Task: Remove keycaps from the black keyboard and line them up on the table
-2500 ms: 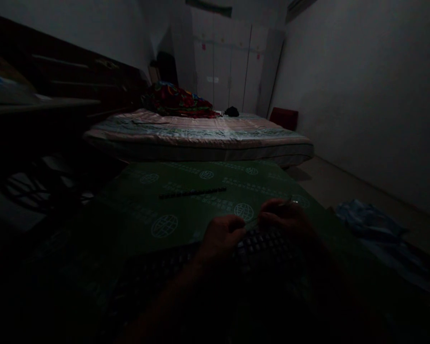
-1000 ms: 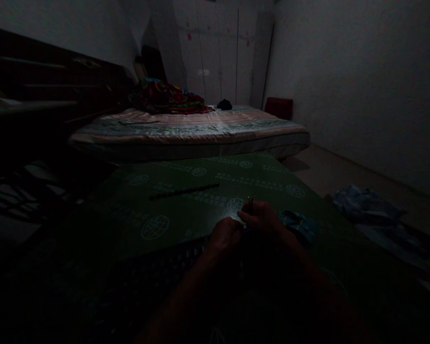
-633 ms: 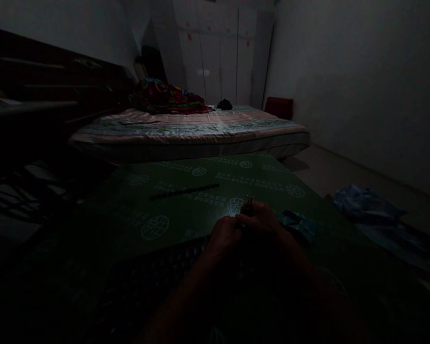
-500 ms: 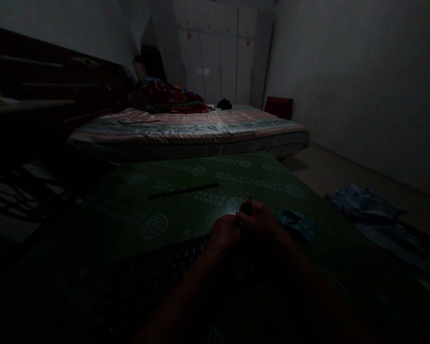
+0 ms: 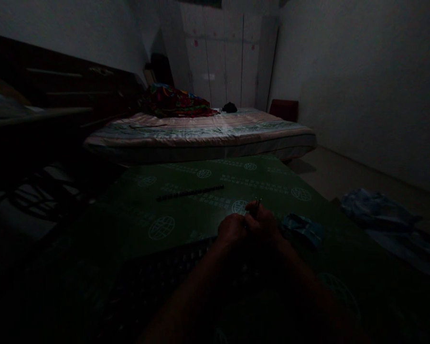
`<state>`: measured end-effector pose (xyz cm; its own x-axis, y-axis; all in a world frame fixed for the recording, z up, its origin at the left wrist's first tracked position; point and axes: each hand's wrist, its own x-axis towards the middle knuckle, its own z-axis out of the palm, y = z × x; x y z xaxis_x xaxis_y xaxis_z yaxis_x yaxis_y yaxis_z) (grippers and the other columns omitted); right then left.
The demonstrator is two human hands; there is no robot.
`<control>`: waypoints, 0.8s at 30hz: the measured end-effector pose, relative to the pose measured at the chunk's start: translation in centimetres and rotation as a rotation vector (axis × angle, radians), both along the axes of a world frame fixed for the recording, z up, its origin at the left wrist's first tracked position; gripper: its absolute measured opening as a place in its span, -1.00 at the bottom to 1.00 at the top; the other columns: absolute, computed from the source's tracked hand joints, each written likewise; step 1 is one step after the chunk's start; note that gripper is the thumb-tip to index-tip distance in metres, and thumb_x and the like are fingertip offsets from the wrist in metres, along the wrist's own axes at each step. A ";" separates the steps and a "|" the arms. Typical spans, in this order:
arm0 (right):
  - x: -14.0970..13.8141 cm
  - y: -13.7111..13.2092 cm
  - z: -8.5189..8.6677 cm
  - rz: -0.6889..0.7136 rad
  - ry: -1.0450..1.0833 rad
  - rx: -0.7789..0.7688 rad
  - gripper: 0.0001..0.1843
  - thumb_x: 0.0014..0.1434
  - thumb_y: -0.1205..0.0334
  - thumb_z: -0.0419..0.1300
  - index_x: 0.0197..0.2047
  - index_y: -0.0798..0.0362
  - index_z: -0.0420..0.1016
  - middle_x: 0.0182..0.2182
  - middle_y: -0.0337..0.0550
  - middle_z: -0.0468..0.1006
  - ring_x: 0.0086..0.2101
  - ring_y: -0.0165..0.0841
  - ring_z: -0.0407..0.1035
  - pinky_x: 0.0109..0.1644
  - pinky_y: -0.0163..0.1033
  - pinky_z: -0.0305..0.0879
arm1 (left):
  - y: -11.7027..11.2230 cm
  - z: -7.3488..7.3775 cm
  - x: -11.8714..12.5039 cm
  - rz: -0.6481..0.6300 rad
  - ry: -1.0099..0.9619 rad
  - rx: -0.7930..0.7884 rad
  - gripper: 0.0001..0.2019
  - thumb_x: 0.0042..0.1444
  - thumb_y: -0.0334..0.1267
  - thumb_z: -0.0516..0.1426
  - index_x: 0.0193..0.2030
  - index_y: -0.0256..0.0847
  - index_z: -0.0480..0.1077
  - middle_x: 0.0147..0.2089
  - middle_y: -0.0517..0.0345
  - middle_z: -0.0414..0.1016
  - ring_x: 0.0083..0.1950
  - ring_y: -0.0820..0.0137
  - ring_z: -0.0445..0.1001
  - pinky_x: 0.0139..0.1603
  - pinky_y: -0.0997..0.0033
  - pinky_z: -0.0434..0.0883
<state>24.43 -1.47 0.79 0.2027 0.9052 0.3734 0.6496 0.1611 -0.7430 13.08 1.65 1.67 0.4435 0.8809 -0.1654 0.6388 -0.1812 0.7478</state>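
Observation:
The room is very dark. My right hand (image 5: 261, 223) is closed on a thin two-pronged tool (image 5: 258, 200), whose bright tips point up and away. Against it, my left hand (image 5: 232, 228) is closed with the fingers curled; whatever it grips is hidden. Both hands are above a black keyboard (image 5: 165, 263), partly covered by my forearms. Beyond them on the green table (image 5: 189, 217) lies a long, dark, segmented strip (image 5: 190, 192). A crumpled blue-green cloth or packet (image 5: 303, 229) rests just right of my right hand.
A bed (image 5: 200, 138) with a striped sheet stands past the table's far edge, a red patterned blanket (image 5: 179, 101) heaped on it. Pale blue fabric (image 5: 376, 208) lies at the right. A dark shelf edge (image 5: 39, 114) juts in at the left.
The view has shifted slightly, so everything appears a little further right and lower. The right hand and the pronged tool have tilted a bit; both hands remain together.

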 end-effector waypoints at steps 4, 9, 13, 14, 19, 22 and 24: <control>-0.2 0.0 -0.2 -0.024 0.048 -0.003 -0.79 -0.07 0.30 0.01 -0.29 0.09 0.31 -0.56 -0.20 0.41 -0.55 -0.39 0.29 -0.47 -0.34 0.16 | 0.0 -0.2 0.0 -0.031 0.126 0.138 -0.88 -0.17 -0.28 0.10 -0.54 -0.23 0.46 -0.52 0.09 0.42 -0.41 0.31 0.38 -0.43 0.46 0.16; -0.3 -0.1 -0.3 -0.030 0.070 0.015 -0.79 -0.10 0.30 -0.01 -0.31 0.09 0.30 -0.56 -0.19 0.40 -0.55 -0.38 0.30 -0.47 -0.33 0.16 | -0.2 -0.1 -0.3 -0.077 0.217 0.195 -0.86 -0.14 -0.26 0.10 -0.51 -0.24 0.46 -0.51 0.08 0.40 -0.43 0.29 0.38 -0.47 0.45 0.15; -0.4 -0.2 -0.4 -0.005 0.081 0.083 -0.81 -0.10 0.30 -0.02 -0.34 0.08 0.28 -0.55 -0.19 0.41 -0.55 -0.39 0.30 -0.47 -0.34 0.17 | -0.7 0.0 -0.4 -0.072 0.255 0.241 -0.81 -0.09 -0.22 0.07 -0.40 -0.24 0.46 -0.43 0.06 0.39 -0.38 0.28 0.37 -0.44 0.44 0.16; -0.4 -0.2 -0.5 -0.004 0.077 0.105 -0.82 -0.10 0.30 -0.03 -0.35 0.08 0.28 -0.54 -0.18 0.41 -0.54 -0.39 0.30 -0.47 -0.34 0.18 | -0.8 0.0 -0.4 -0.074 0.260 0.251 -0.80 -0.07 -0.21 0.06 -0.39 -0.23 0.45 -0.42 0.06 0.38 -0.38 0.28 0.37 -0.44 0.44 0.16; -0.5 -0.4 -0.4 -0.039 0.085 0.103 -0.82 -0.11 0.32 -0.05 -0.36 0.06 0.26 -0.57 -0.21 0.39 -0.54 -0.38 0.30 -0.45 -0.33 0.18 | -1.1 -0.1 -0.6 -0.112 0.260 0.280 -0.77 -0.02 -0.16 0.02 -0.35 -0.20 0.44 -0.39 0.08 0.35 -0.38 0.30 0.35 -0.43 0.44 0.16; -0.5 -0.4 -0.1 -0.062 0.106 0.137 -0.84 -0.10 0.31 -0.05 -0.37 0.06 0.25 -0.51 -0.17 0.40 -0.48 -0.35 0.32 -0.39 -0.30 0.22 | -1.1 0.0 -0.7 -0.134 0.233 0.284 -0.79 -0.01 -0.18 0.02 -0.34 -0.18 0.43 -0.35 0.08 0.36 -0.34 0.31 0.35 -0.39 0.44 0.19; -0.4 -0.4 0.1 -0.061 0.126 0.155 -0.86 -0.10 0.30 -0.05 -0.39 0.05 0.25 -0.50 -0.16 0.40 -0.46 -0.35 0.32 -0.38 -0.29 0.23 | -1.1 0.1 -0.8 -0.138 0.211 0.278 -0.81 -0.02 -0.21 0.02 -0.34 -0.18 0.42 -0.34 0.10 0.37 -0.32 0.33 0.34 -0.36 0.45 0.21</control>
